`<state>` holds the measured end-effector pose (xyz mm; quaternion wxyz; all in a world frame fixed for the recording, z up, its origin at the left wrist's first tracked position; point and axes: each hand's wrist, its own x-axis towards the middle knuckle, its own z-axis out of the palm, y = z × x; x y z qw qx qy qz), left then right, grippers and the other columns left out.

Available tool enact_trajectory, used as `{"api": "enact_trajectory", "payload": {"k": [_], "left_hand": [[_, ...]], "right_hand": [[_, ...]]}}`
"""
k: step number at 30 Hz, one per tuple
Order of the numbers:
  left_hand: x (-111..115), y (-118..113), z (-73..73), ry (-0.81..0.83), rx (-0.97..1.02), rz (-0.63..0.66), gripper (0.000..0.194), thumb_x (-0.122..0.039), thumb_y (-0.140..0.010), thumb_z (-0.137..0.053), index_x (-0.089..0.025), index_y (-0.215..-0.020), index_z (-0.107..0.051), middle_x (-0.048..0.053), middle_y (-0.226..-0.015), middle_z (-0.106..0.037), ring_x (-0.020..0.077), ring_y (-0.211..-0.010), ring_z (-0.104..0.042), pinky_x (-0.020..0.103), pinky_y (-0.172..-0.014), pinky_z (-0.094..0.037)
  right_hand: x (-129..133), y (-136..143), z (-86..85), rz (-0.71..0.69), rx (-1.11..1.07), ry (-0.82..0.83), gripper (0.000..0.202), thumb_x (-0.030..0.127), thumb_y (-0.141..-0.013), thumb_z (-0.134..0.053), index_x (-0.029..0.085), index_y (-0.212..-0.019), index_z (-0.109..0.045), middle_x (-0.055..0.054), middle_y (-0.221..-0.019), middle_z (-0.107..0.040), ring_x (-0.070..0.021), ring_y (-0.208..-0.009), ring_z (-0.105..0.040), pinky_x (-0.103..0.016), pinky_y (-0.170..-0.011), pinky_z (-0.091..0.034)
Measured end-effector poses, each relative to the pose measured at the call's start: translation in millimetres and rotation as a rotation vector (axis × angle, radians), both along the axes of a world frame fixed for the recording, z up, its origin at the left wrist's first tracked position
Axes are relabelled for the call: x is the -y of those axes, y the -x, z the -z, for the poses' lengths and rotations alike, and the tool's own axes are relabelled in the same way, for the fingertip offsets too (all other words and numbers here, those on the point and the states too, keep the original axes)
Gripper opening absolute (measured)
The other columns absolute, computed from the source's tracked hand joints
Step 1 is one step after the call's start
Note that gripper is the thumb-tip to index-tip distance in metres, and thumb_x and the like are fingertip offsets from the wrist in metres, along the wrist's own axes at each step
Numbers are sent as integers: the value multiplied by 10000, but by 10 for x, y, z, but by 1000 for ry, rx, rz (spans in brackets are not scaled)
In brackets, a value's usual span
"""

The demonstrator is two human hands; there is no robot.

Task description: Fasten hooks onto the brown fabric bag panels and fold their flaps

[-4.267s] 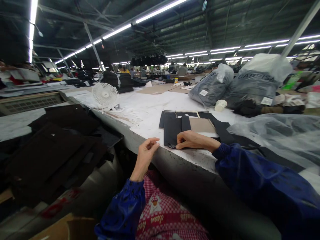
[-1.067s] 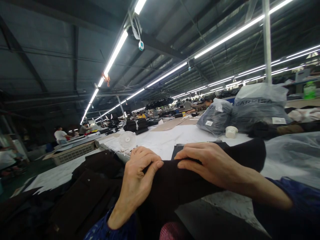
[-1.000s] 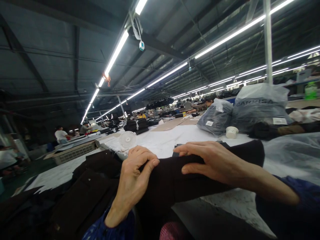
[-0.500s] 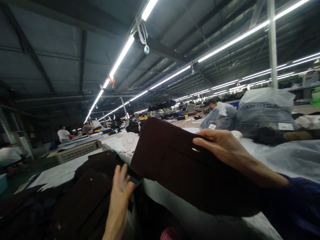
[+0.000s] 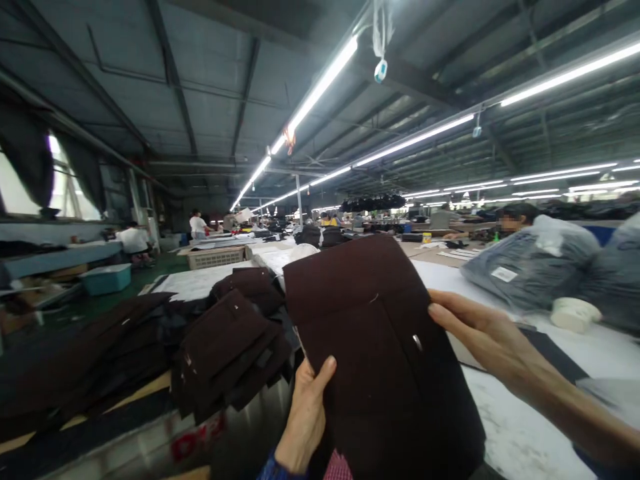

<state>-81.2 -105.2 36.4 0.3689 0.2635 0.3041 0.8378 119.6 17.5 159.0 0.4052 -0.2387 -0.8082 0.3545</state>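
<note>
Swung more upright, our panel [image 5: 365, 380] hangs before the table [image 5: 520, 413] | our left hand [image 5: 303, 420] now pinches its left edge, our right hand [image 5: 477, 330] its right | pile [image 5: 225, 340] apart, leftward | how much is finished, we cannot tell

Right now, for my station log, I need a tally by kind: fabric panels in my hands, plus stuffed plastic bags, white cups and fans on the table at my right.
Dark brown fabric panel, between left hand and right hand: 1
Stuffed plastic bags, one cut off: 2
White cup: 1
Fan, partly hidden: 1
Total: 5
</note>
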Motion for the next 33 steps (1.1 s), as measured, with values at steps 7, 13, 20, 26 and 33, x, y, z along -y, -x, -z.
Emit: {"api": "enact_trajectory", "payload": {"k": [7,13,20,26,33], "left_hand": [[55,-19,186,120,94,-80,527,-392,-619,-855,-247,-1100,-697,67,-1173,-702,253,-1190,-596,373,-1066,-439],[21,-25,280,120,132,-138,586,-412,-596,-864,-287,-1133,-666,52,-1187,-696,262,-1205,-587,394,-1092,-418],[3,31,417,156,168,-94,676,-432,-557,-880,-303,-1177,-641,64,-1133,-718,265,-1156,-622,382,-1043,-465],[30,118,495,158,179,-75,580,-406,-550,-887,-299,-1086,-689,41,-1124,-725,250,-1143,-631,338,-1008,-492],[108,100,420,161,136,-129,480,-402,-607,-855,-267,-1046,-715,48,-1132,-722,246,-1162,-616,345,-1030,-471]], "right_hand": [[198,259,-109,-4,-199,-12,334,420,-804,-624,190,-1036,-692,-53,-907,-732,-203,-781,-671,-342,-686,-552],[329,311,-199,46,-263,-213,203,322,-821,-622,206,-961,-712,-39,-949,-724,-171,-771,-644,-312,-684,-508],[411,383,-234,135,-301,-370,129,317,-809,-677,191,-824,-701,-24,-798,-687,-173,-741,-607,-306,-703,-465],[434,462,-256,177,-284,-492,121,298,-811,-680,192,-759,-654,-14,-730,-655,-166,-709,-595,-295,-678,-444],[422,496,-321,165,-164,-634,193,256,-861,-559,186,-683,-588,-25,-718,-623,-164,-706,-553,-305,-675,-404]]}}
